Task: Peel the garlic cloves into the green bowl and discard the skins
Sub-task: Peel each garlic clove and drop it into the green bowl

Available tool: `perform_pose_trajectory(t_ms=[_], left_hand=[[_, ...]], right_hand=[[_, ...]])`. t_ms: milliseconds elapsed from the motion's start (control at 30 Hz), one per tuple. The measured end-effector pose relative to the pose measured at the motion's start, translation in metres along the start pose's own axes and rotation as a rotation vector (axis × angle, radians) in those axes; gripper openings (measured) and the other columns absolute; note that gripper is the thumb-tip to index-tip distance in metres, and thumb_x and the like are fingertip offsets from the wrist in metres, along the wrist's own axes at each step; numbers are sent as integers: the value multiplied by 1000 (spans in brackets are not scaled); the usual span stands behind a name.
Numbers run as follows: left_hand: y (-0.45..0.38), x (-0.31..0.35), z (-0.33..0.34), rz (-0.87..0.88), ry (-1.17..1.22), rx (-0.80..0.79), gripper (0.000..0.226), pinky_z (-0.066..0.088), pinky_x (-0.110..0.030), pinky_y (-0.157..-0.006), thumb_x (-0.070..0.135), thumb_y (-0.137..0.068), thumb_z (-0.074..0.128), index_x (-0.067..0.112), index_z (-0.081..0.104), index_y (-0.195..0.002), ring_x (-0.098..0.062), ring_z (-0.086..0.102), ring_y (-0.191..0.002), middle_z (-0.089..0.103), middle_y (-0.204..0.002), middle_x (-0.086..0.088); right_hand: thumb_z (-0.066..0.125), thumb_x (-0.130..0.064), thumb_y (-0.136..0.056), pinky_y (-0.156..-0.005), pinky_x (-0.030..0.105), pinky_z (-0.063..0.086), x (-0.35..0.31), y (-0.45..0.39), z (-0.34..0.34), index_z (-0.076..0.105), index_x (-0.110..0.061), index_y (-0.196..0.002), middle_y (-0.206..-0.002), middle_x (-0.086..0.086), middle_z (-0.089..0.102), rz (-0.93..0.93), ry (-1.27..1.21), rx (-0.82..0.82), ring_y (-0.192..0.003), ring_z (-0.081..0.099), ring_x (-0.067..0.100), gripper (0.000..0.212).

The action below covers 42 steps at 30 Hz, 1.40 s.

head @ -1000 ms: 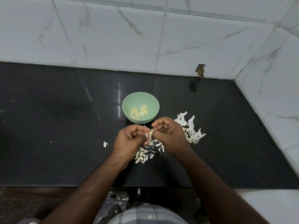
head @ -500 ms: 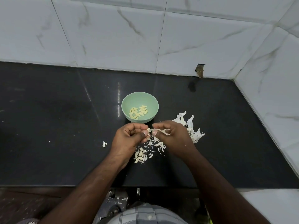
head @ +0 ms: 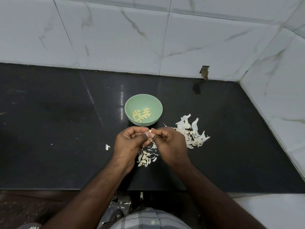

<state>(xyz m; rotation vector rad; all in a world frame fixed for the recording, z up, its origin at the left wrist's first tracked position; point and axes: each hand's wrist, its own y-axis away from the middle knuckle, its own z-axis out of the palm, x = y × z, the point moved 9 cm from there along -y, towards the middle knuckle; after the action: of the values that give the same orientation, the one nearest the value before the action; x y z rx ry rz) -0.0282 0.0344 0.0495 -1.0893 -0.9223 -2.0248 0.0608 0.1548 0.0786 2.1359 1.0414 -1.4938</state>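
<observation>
A small garlic clove (head: 150,131) sits between my two hands, just in front of the green bowl (head: 130,103). My left hand (head: 130,142) pinches it with curled fingers and thumb. My right hand (head: 171,142) pinches the same clove from the right. Several peeled cloves (head: 142,114) lie in the bowl's bottom. Below my hands a small heap of unpeeled cloves (head: 145,158) and skin bits lies on the black counter.
A pile of white garlic skins (head: 193,133) lies right of my hands. One stray skin flake (head: 107,147) sits to the left. White tiled walls close the counter at the back and right. The counter's front edge (head: 66,190) runs below my forearms.
A strip of skin that stretched between my hands half a second ago is gone. My hands have drawn together again on the clove.
</observation>
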Motion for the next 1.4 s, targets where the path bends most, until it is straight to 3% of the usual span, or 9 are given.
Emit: perform_pose_trajectory(t_ms=[333, 533, 633, 933, 1100, 1233, 1400], left_hand=[[1, 0, -7, 20, -8, 41, 9, 58, -20, -65, -7, -85, 70, -2, 71, -92, -16, 68, -67, 73, -86, -21], [1, 6, -6, 79, -177, 0, 10, 51, -18, -55, -7, -87, 69, -1, 73, -94, -11, 58, -57, 68, -70, -13], [0, 10, -5, 103, -240, -7, 10, 49, -18, -54, -6, -86, 71, 0, 73, -93, -10, 58, -56, 66, -70, -14], [4, 15, 0, 162, -352, -58, 12, 54, -21, -64, 1, -85, 75, 10, 77, -92, -13, 66, -67, 75, -78, -9], [5, 16, 6, 187, -425, -108, 19, 59, -28, -73, -3, -83, 75, 14, 77, -92, -15, 70, -75, 76, -80, -7], [4, 17, 6, 217, -469, -99, 19, 59, -31, -75, -3, -82, 77, 14, 79, -91, -19, 71, -78, 76, -82, -9], [4, 16, 7, 202, -456, -104, 20, 59, -30, -78, -2, -80, 78, 17, 80, -89, -17, 71, -79, 77, -84, -7]], right_hand=[[67, -16, -84, -79, 24, 53, -18, 5, 5, 79, -20, -100, -95, -8, 73, -183, 174, -25, -90, 65, 4, 20], [74, -4, -82, -74, 24, 56, -3, -10, -4, 76, -16, -96, -81, -5, 76, 128, -166, -98, -77, 71, 7, 18], [75, 0, -81, -71, 21, 55, -7, -12, -1, 74, -19, -95, -79, -3, 75, 126, -169, -169, -74, 71, 7, 24], [76, 4, -75, -69, 37, 62, -7, -8, -2, 71, -10, -91, -81, 13, 72, 204, -251, -141, -66, 69, 20, 22], [69, 14, -74, -60, 27, 59, -7, -10, -4, 67, -5, -87, -76, 10, 65, 266, -290, -131, -63, 66, 16, 22], [71, 15, -71, -62, 31, 61, -5, -9, -4, 64, -5, -80, -67, 3, 60, 326, -329, -142, -60, 64, 15, 24], [70, 17, -70, -59, 31, 58, -2, -10, -4, 62, -4, -79, -67, 10, 58, 369, -367, -166, -55, 62, 20, 25]])
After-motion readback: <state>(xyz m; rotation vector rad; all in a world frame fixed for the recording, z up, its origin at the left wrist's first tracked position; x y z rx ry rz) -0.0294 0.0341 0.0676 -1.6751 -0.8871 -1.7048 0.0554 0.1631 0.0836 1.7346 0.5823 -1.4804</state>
